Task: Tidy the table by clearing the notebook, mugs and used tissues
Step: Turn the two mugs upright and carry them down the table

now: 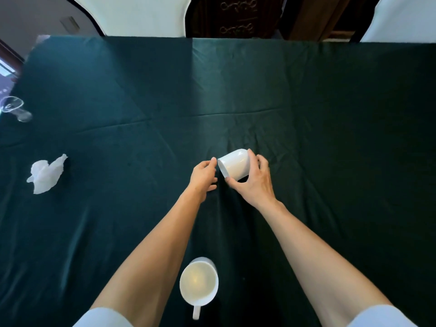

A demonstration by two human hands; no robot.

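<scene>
My right hand [253, 182] grips a white mug [234, 162] near the table's middle, tipped on its side with the mouth pointing left. My left hand [203, 175] is just left of that mug, its fingertips touching the rim, fingers loosely apart and holding nothing. A second white mug [199, 282] stands upright near the front edge between my forearms, handle toward me. A crumpled white tissue [46, 173] lies at the left of the table. No notebook is in view.
A dark green cloth [330, 114] covers the whole table. A clear glass [15, 109] lies tipped at the far left edge. White-covered chairs [141, 15] stand beyond the far edge, with dark wooden furniture [236, 17] between them.
</scene>
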